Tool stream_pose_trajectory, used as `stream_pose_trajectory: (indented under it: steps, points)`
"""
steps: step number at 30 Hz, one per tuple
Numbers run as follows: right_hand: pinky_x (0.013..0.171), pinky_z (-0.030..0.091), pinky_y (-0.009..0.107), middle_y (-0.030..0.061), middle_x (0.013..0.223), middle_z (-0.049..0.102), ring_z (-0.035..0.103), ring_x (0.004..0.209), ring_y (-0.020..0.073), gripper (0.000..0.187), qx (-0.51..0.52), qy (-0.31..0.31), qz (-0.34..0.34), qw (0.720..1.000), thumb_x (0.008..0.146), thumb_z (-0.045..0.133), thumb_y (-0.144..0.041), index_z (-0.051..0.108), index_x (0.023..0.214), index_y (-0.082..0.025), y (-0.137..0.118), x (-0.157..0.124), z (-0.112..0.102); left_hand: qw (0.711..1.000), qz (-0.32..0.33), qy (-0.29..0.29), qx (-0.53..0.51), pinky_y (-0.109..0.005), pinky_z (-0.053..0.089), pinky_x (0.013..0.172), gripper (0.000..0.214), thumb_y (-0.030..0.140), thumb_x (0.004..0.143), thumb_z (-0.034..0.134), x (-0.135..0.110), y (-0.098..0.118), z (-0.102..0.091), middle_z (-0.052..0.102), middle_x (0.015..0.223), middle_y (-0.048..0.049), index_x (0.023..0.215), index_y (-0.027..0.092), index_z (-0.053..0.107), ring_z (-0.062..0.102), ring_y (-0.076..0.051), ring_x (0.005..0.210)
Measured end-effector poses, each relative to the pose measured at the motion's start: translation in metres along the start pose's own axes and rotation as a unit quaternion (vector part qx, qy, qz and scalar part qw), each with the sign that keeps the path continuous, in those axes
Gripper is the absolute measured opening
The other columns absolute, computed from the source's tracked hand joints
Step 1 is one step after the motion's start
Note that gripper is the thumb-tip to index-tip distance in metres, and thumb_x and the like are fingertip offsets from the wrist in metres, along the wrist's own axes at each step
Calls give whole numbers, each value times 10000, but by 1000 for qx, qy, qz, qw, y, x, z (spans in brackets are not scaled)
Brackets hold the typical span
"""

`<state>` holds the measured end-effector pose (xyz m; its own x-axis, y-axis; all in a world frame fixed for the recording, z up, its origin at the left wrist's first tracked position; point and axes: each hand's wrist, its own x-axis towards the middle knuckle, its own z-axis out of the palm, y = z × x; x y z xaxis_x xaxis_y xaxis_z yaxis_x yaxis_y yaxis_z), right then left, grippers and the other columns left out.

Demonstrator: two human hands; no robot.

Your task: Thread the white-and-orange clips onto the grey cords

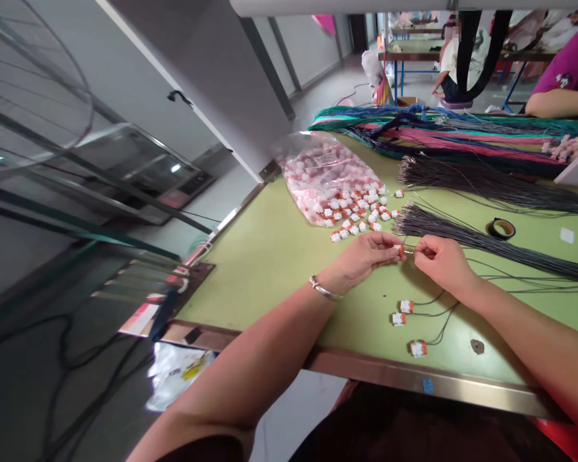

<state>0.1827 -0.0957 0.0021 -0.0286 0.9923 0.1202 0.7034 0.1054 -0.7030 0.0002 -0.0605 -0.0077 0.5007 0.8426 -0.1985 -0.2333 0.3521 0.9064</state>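
My left hand (370, 258) pinches a small white-and-orange connector (401, 251) over the green table. Close on its right, my right hand (438, 260) is closed on a thin dark wire, whose bare metal end (409, 251) points at the connector. Whether that tip is inside the connector I cannot tell. Nearer the table's front edge lie three connectors with dark wires attached, one of them a white-and-orange connector (418, 348). Beyond my hands, a bundle of dark wires (462, 234) has its metal ends facing left. Loose connectors (354, 215) spill beside a plastic bag.
The clear bag (325, 167) holds many more connectors. Further back are another dark wire bundle (472, 183) and coloured wires (443, 131). A roll of black tape (501, 228) lies at right. A co-worker's arm (561, 102) rests at the far right. The metal table edge (366, 367) runs in front.
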Motion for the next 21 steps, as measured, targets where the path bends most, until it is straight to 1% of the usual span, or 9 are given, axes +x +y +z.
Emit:
stream_pose_trajectory:
  steps: [3,6,10,15,21]
  points:
    - [493,262,235,-32,510,553,408,464,98,110,-59,4,-18,998,686,512,-256,581,620,-200,-1,-1,-2,998,27,15,57,-269,520,745,236,211,655,769,-1,0,5,715,743,-44,846,110,674,666,-120,716]
    - [516,265,244,-21,531,576,431,482,110,124,-112,2,-44,993,704,506,-255,614,665,-206,-2,-1,-2,994,46,40,92,-271,522,740,228,222,657,764,-2,1,9,712,729,-42,835,108,680,660,-116,701]
    - [536,279,250,2,578,607,465,518,126,137,-141,-5,-66,988,727,493,-243,622,715,-197,-2,-1,0,992,44,50,110,-277,526,734,215,214,637,773,-1,-1,12,709,714,-40,802,108,685,652,-116,677]
    - [536,284,255,13,614,621,486,540,137,122,-137,-29,-64,988,745,494,-247,593,696,-195,-1,-4,4,996,39,56,60,-273,527,733,236,235,618,787,2,-6,15,713,735,-38,788,108,683,653,-113,671]
    - [546,316,248,10,640,639,505,545,134,122,-88,-20,-65,994,770,504,-271,599,728,-206,7,-4,11,997,29,58,48,-261,521,725,237,228,615,798,3,-12,19,707,719,-38,776,100,680,642,-104,653]
